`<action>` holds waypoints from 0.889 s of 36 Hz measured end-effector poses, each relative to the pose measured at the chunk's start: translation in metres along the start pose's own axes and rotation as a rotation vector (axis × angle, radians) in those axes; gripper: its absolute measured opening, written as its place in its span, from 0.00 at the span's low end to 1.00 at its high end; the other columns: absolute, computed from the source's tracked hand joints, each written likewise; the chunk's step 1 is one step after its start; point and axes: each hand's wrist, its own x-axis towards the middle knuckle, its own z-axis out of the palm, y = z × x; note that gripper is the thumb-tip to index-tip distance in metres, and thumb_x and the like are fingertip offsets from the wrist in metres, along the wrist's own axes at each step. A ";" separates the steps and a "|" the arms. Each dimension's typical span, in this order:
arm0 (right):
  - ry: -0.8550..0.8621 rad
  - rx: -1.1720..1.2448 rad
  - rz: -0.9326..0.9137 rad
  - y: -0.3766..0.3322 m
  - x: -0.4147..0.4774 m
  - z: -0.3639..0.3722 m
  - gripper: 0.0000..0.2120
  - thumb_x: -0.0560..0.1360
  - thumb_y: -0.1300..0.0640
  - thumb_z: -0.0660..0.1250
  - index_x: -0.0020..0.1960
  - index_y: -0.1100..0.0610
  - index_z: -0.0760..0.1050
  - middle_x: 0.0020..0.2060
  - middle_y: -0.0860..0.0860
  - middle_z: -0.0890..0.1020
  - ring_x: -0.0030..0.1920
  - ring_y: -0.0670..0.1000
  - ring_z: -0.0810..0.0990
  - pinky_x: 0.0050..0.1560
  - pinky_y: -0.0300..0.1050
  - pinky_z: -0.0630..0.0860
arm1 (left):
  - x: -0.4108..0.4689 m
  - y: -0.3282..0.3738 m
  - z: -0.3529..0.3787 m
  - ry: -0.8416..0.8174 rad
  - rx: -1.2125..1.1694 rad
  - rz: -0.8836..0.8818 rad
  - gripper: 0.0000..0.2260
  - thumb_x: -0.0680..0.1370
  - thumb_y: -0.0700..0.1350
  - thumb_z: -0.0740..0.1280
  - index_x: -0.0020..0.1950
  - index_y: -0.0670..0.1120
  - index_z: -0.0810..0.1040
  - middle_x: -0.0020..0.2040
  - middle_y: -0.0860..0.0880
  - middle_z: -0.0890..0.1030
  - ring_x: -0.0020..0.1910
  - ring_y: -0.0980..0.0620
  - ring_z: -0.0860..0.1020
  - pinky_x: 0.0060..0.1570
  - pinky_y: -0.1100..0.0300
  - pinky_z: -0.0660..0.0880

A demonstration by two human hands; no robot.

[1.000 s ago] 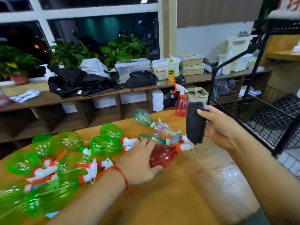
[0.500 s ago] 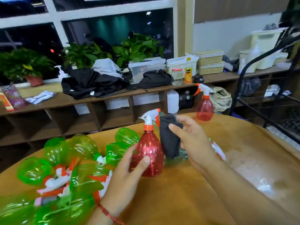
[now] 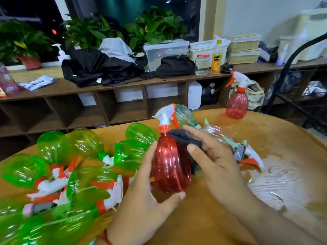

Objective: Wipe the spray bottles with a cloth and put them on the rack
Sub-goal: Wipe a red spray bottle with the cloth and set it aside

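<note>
**A:** The left hand [image 3: 141, 197] is clasping the red spray bottle [image 3: 169, 167]. Its fingers are running up the left side and its thumb is hooking round the base, holding the bottle upright over the wooden table [image 3: 221, 218]. I cannot tell whether the base is touching the wood.

**B:** And the right hand [image 3: 212, 161] is gripping the dark cloth [image 3: 185, 138], thumb pinning it. It's pressing the cloth onto that bottle's right shoulder, just below the orange collar. The white trigger head is pointing left.

**A:** Left of the held bottle, the green spray bottles [image 3: 85, 144] are lying in a heap on their sides, the nearest just beside it.

**B:** Just behind it to the right, the clear spray bottles [image 3: 221, 135] are lying down too, partly hidden by the right hand.

**A:** Farther behind it on the right, a second red spray bottle [image 3: 237, 103] is standing upright.

**B:** And the black rack [image 3: 300, 50] is showing well to the right of the held bottle, blurred at the frame's edge.
</note>
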 end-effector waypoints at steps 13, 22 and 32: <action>-0.032 -0.305 -0.278 0.008 -0.005 -0.004 0.18 0.83 0.70 0.64 0.65 0.54 0.84 0.69 0.44 0.82 0.72 0.46 0.78 0.72 0.43 0.74 | -0.003 0.000 -0.001 0.057 -0.104 0.080 0.51 0.67 0.45 0.87 0.76 0.76 0.61 0.71 0.71 0.72 0.69 0.63 0.78 0.60 0.60 0.82; -0.075 -0.411 -0.438 0.013 -0.007 -0.009 0.18 0.81 0.70 0.65 0.65 0.56 0.84 0.70 0.48 0.81 0.70 0.47 0.80 0.68 0.45 0.78 | 0.000 -0.001 -0.004 0.064 -0.250 0.084 0.51 0.66 0.40 0.86 0.80 0.66 0.64 0.74 0.61 0.75 0.71 0.51 0.79 0.62 0.48 0.83; 0.004 -0.454 -0.367 0.011 -0.008 -0.005 0.19 0.83 0.69 0.66 0.69 0.52 0.82 0.71 0.44 0.79 0.72 0.42 0.77 0.72 0.41 0.74 | -0.006 0.002 0.000 0.079 0.131 0.164 0.52 0.66 0.53 0.86 0.78 0.76 0.56 0.76 0.70 0.62 0.77 0.57 0.68 0.71 0.48 0.77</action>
